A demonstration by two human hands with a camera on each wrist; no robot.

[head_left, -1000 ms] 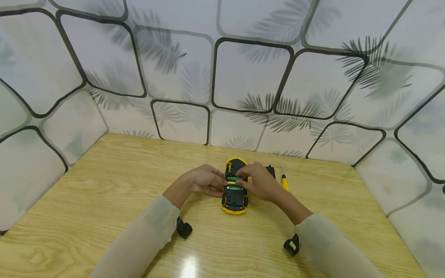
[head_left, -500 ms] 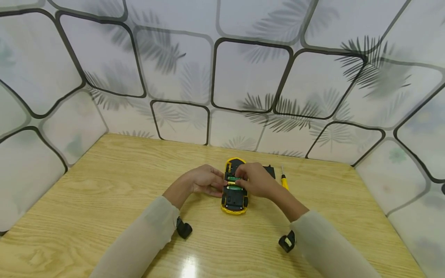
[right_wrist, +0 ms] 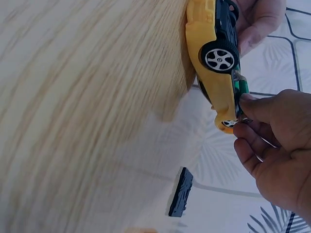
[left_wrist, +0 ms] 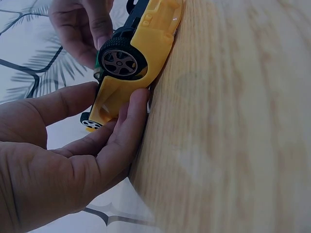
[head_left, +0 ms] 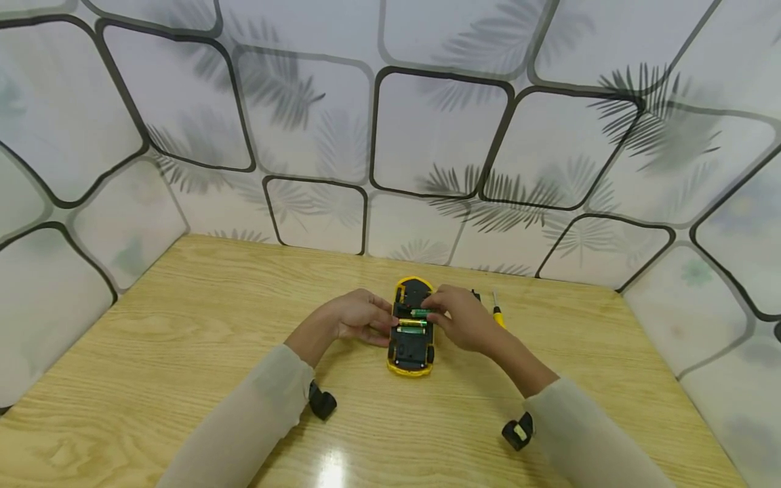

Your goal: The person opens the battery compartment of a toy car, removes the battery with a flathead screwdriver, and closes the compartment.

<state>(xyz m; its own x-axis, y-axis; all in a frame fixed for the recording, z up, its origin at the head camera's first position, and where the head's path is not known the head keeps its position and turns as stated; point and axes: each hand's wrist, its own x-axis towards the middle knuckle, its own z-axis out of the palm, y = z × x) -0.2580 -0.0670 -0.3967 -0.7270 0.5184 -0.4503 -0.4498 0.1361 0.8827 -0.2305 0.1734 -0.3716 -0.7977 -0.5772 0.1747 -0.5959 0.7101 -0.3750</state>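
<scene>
A yellow toy car [head_left: 411,354] lies upside down on the table, its black underside facing up and its battery compartment uncovered. My left hand [head_left: 364,317] grips the car's left side, thumb at the upper edge and fingers along the yellow body [left_wrist: 109,99]. With thumb and fingertips my right hand [head_left: 464,320] pinches a green battery [head_left: 419,313] at the far end of the compartment, its right end hidden by the fingers. Two more batteries, one yellowish [head_left: 411,323] and one green [head_left: 411,331], lie in the compartment nearer to me.
A black battery cover [right_wrist: 181,193] lies on the table to the right of the car, mostly hidden behind my right hand in the head view. Farther right is a screwdriver [head_left: 498,316] with a yellow handle. Patterned walls enclose the wooden table [head_left: 256,285] at the back and sides.
My right hand has shifted slightly right, and the far green battery has moved right with it, out of line with the others. The left hand stays on the car.
</scene>
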